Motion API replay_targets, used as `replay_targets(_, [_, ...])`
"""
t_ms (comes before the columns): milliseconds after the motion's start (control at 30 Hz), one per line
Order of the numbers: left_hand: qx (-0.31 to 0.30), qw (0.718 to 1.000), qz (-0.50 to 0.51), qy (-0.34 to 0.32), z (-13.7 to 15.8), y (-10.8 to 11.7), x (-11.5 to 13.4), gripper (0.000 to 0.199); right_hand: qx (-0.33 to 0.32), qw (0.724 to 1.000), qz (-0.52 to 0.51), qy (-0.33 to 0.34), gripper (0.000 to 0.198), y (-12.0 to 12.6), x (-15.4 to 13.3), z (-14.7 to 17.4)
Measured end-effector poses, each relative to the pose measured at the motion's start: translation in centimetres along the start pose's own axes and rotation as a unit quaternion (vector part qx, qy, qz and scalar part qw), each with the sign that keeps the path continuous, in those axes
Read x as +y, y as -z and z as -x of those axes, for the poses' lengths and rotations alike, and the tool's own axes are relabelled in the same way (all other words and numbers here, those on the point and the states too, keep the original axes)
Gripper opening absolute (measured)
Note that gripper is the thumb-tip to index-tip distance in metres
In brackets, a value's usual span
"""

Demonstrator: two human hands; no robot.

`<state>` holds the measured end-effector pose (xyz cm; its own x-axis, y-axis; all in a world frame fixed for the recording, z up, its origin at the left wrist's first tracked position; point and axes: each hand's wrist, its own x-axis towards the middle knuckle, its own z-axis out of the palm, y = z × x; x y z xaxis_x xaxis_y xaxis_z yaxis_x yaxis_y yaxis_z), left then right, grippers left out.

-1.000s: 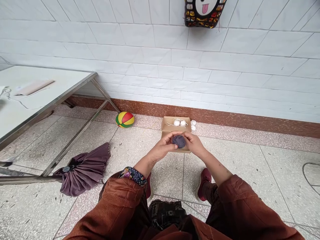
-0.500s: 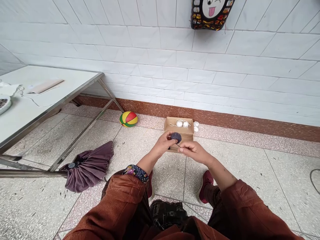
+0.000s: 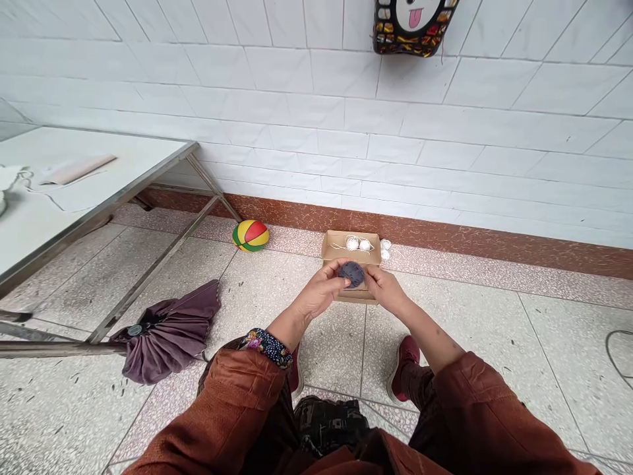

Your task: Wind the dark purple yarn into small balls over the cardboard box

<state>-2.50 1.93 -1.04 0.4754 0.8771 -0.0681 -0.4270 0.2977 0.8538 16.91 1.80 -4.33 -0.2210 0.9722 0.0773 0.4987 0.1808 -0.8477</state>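
Observation:
A small ball of dark grey-blue yarn (image 3: 351, 274) is held between the thumb and fingers of my left hand (image 3: 320, 289). At the ball's right side, my right hand (image 3: 388, 288) is closed in a pinch, its fingertips close to the yarn. The strand in that pinch is too fine to make out clearly now. Below and beyond both hands, an open cardboard box (image 3: 330, 245) stands on the floor, partly covered by them. Two white yarn balls (image 3: 358, 244) with loose strands lie in its far part.
More white balls (image 3: 385, 249) lie right of the box. A striped toy ball (image 3: 251, 235) rests by the wall. At left stand a metal-framed table (image 3: 163, 158) and a folded purple umbrella (image 3: 171, 333). A black basket (image 3: 408, 46) hangs above. A dark cable (image 3: 610, 349) lies far right.
My right hand has moved up against the yarn ball's right side, its fingers turned more away from me. The ball has turned slightly in my left hand. The view has shifted a little.

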Motion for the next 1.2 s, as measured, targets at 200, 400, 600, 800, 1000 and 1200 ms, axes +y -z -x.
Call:
replay_targets(200, [0.151, 0.988, -0.018, -0.007, -1.0, 1.5, 0.4, 0.038, -0.216, 0.976, 0.006, 0.020, 0.024, -0.3, -2.0, 1.8])
replay_targets(400, [0.129, 0.977, -0.165, 0.030, -0.9, 1.7, -0.2, 0.048, -0.195, 0.973, -0.065, 0.109, 0.026, 1.5, -4.8, 2.9])
replay_targets(600, [-0.070, 0.972, -0.222, 0.032, -0.1, 0.2, -0.7, 0.082, -0.012, 0.991, -0.117, 0.058, 0.027, 2.8, -2.9, 1.4])
replay_targets(800, [-0.100, 0.994, -0.042, 0.014, -0.1, -0.5, -0.3, 0.075, 0.027, 0.998, -0.043, 0.025, 0.026, 1.4, -0.4, 0.2])
replay_targets(1000, [0.072, 0.997, 0.030, 0.007, -1.3, 0.7, -0.6, 0.035, -0.024, 0.997, 0.014, 0.066, 0.024, 0.1, -0.5, 0.9])
replay_targets(1200, [0.170, 0.977, -0.128, 0.005, -1.8, 1.6, -0.7, 0.041, -0.131, 0.983, 0.006, 0.126, 0.027, 0.9, -3.3, 2.6])
